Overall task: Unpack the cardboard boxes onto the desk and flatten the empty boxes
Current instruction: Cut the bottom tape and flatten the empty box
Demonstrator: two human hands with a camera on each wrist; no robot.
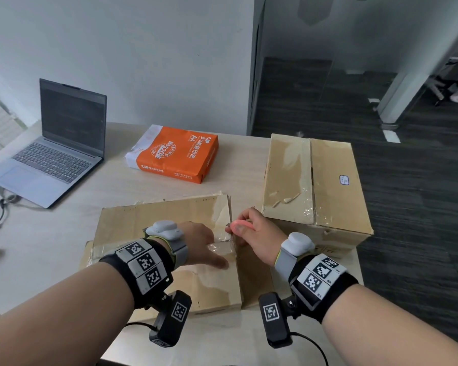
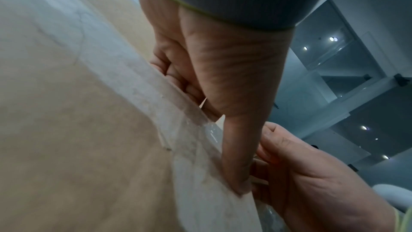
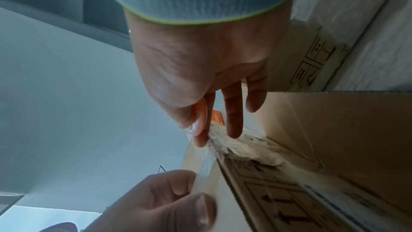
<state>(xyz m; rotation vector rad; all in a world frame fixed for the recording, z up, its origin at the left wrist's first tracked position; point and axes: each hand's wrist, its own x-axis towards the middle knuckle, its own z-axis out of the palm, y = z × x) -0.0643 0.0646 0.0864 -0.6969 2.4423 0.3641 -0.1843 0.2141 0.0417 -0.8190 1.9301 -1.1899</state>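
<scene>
A taped near cardboard box point(image 1: 154, 223) lies on the desk point(image 1: 64, 247) in front of me. My left hand point(image 1: 212, 249) rests on its top near the right edge, with fingers and thumb point(image 2: 236, 156) pressing on the clear tape. My right hand point(image 1: 238, 225) pinches a small pink cutter point(image 1: 242, 223) between thumb and forefinger. The cutter point(image 3: 199, 117) has its tip at the crinkled tape on the box's upper right edge. A second sealed box point(image 1: 328, 180) stands just to the right. An orange ream of A4 paper point(image 1: 175, 154) lies behind.
An open laptop point(image 1: 50, 154) sits at the desk's back left with cables trailing off the left edge. The second box reaches the desk's right edge, with dark floor beyond. A white wall stands behind the desk.
</scene>
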